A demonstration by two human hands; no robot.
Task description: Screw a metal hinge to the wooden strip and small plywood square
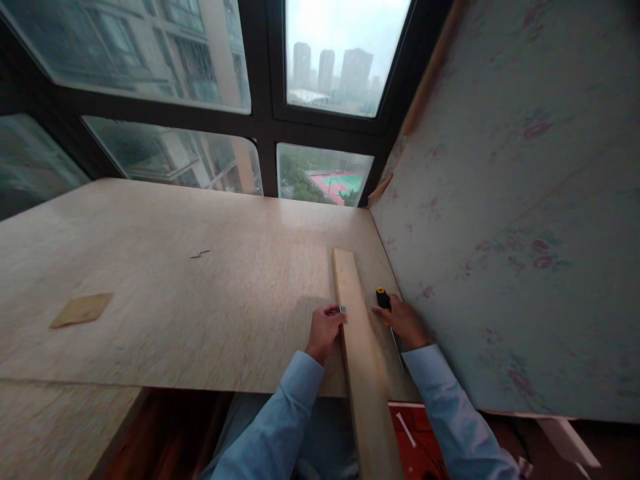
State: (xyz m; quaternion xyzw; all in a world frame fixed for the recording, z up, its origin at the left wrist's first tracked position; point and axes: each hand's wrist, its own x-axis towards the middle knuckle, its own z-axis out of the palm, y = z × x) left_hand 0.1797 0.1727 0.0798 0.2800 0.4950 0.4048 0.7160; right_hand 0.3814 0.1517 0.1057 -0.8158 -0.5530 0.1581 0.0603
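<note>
A long pale wooden board point(356, 300) lies on the stone-look sill and runs past its front edge toward me. At the board's left edge, my left hand point(325, 331) pinches a small metal bracket point(343, 311) with holes, which rests against the wood. My right hand point(404, 323) is on the board's other side, near the wall, with its fingers around a screwdriver point(383, 299). The screwdriver has a black and yellow handle, and its thin shaft points back toward my right sleeve. Part of the handle is hidden under the hand.
Two thin screws or nails point(200, 255) lie on the sill point(240, 293) to the left, and a brown flat piece point(83, 310) lies farther left. Papered wall point(500, 220) bounds the right side. Dark-framed windows point(265, 127) stand behind. Below the sill's front edge is a red surface point(417, 433).
</note>
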